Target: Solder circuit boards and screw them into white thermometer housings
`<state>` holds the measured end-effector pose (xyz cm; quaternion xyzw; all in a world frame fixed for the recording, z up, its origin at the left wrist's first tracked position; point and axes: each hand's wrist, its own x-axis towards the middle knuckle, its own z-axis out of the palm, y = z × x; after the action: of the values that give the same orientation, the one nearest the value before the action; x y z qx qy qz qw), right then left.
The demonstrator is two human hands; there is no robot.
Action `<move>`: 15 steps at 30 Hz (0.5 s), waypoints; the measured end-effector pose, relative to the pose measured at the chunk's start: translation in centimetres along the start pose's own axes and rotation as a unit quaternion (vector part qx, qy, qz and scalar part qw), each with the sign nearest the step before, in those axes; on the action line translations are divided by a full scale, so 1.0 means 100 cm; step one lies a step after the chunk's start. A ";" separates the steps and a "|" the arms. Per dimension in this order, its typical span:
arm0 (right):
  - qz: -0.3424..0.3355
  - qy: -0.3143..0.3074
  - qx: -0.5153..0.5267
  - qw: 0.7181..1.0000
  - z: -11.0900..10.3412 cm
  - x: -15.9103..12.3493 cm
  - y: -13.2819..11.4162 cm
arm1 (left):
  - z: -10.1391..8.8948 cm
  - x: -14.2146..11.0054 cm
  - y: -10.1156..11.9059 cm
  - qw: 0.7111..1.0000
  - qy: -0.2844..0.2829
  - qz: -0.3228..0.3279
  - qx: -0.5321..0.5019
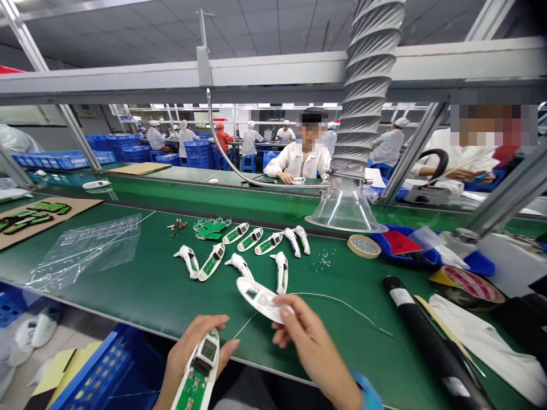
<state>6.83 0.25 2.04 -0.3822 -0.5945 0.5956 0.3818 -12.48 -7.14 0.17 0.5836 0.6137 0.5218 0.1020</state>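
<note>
Left hand (pixel 182 350): curled round a long white plastic half shell with a green circuit board and grey display (pixel 197 376); thumb and forefinger tips apart.
Right hand (pixel 310 341): pinching a white oval plastic cover with window cutouts (pixel 256 299), thumb against fingers, raised above the green tabletop (pixel 342 353).
Held pair: cover and half shell apart, one per hand. Board and display look seated; cover not on. Reads as partway.
Open units: beyond the hands, a row of three white shells with green boards showing (pixel 250 240); one more, a white board-bearing shell (pixel 212 262), lies nearer the left hand. Boards in, no covers on, as far as I see.
Nozzled units: white bodies with pointed tips (pixel 281 272), just beyond the cover and left of it. Closed or not: can't tell for all.
Loose boards: pile of bare green circuit boards (pixel 212 228), far side of the left hand. Looks like stock left over.
Small bits: scattered tiny silvery pieces (pixel 325 259) beyond the right hand; more in a shallow cream ring (pixel 364 246) beside them.
Tool: black cylindrical tool (pixel 427 336), right of the right hand, lying untouched.
</note>
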 end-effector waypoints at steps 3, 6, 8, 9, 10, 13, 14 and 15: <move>0.011 -0.050 -0.004 0.999 0.037 0.027 0.010 | -0.008 -0.004 -0.006 0.998 0.053 -0.009 0.044; -0.001 -0.074 -0.027 0.997 0.048 0.036 0.011 | -0.012 -0.004 -0.007 0.995 0.062 -0.025 0.072; -0.017 -0.068 -0.060 0.996 0.042 0.026 0.007 | -0.010 -0.001 -0.006 0.995 0.062 -0.020 0.073; -0.015 -0.069 -0.074 0.995 0.037 0.017 0.004 | -0.006 0.001 -0.004 0.995 0.068 -0.009 0.069; -0.003 -0.079 -0.078 0.994 0.032 0.006 0.002 | -0.001 0.003 -0.001 0.996 0.068 0.006 0.062; 0.061 -0.180 -0.005 0.982 0.017 -0.032 0.001 | 0.025 0.010 0.013 0.997 0.031 0.061 0.029; 0.070 -0.204 0.033 0.976 0.014 -0.043 0.003 | 0.036 0.012 0.019 0.996 0.010 0.086 0.019; 0.075 -0.210 0.066 0.973 0.010 -0.053 0.007 | 0.047 0.014 0.025 0.993 -0.014 0.114 0.007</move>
<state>8.10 -5.01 1.37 -0.2659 -0.5907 0.7273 0.2267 -7.89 -4.11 0.71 0.6582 0.5452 0.5171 0.0460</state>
